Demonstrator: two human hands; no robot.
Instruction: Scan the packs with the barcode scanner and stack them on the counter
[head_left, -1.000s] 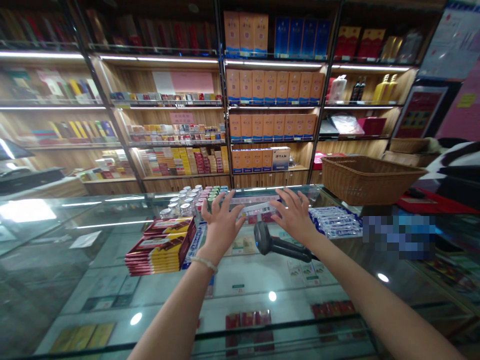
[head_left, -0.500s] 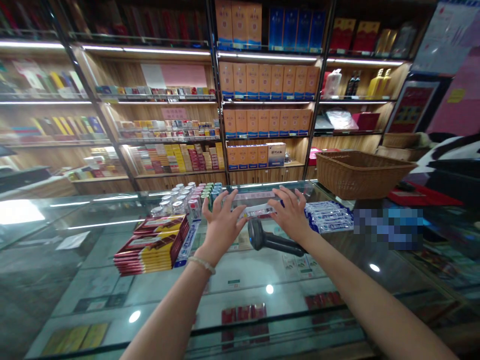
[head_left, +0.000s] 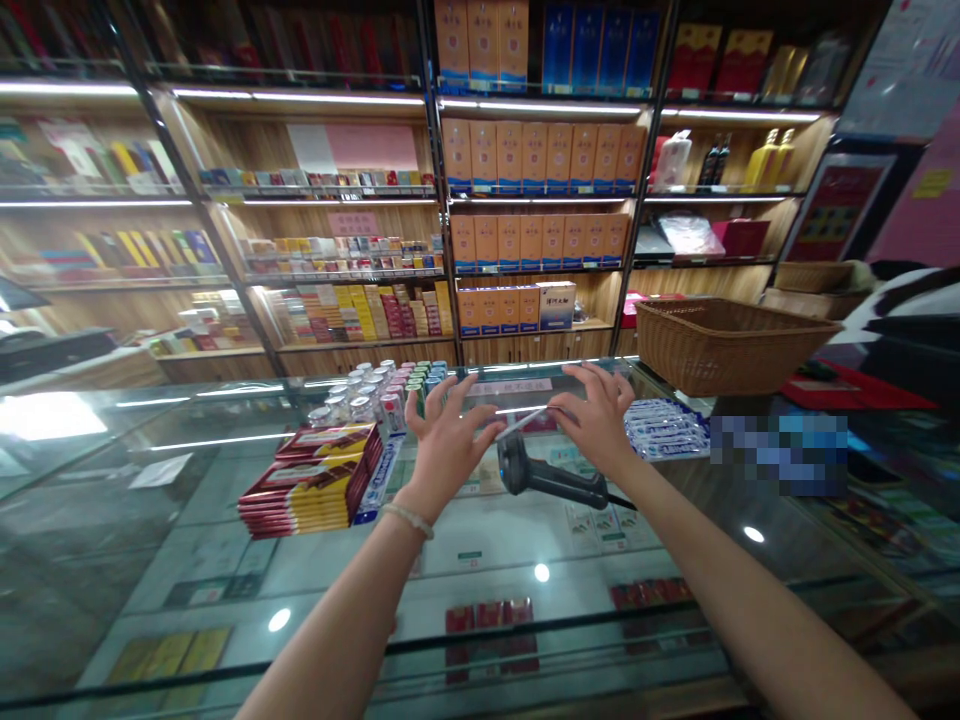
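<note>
Carton, a slim pack at frame centre, is pinched end to end between both hands: left hand and right hand, fingers spread. Best held level, clear of the scanner lying just below on the glass surface, stacked cartons at left.

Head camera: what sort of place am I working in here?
Most likely a small tobacco and liquor shop: a glass display counter, wall shelves of cartons and boxed bottles, and a barcode scanner lying near both hands.

Barcode scanner on the glass counter; wicker basket right.
</note>
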